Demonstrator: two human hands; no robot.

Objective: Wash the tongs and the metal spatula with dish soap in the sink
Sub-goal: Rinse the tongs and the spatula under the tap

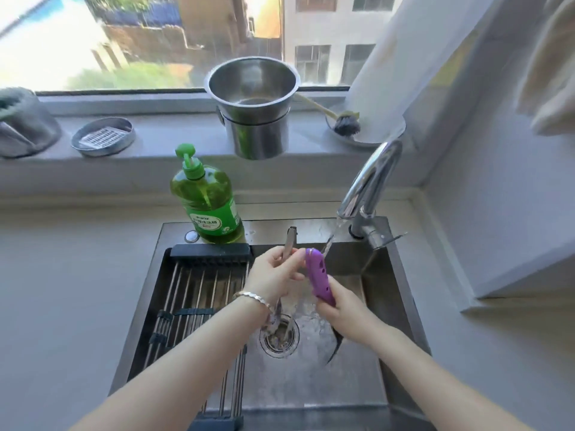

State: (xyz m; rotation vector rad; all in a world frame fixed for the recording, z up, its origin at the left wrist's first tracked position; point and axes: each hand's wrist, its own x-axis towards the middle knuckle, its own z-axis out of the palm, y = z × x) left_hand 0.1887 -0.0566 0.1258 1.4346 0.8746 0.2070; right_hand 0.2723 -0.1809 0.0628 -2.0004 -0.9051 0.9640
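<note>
While left hand (273,275) holds tongs (289,241) hinge-up, right hand (340,309) holds purple tool (317,275) near-upright.

The sink (311,384) is dull grey metal, wet and a bit scratchy. The tap (370,178) at its 1 o'clock is shiny metal, like a mirror. The tongs (290,241) are bare metal. The purple piece (319,275) looks like smooth matt plastic with holes. The soap bottle (205,197) at 11 o'clock is see-through, glossy green plastic. The pot (253,101) at 12 o'clock is shiny metal. The bench (62,275) is smooth matt grey.
</note>
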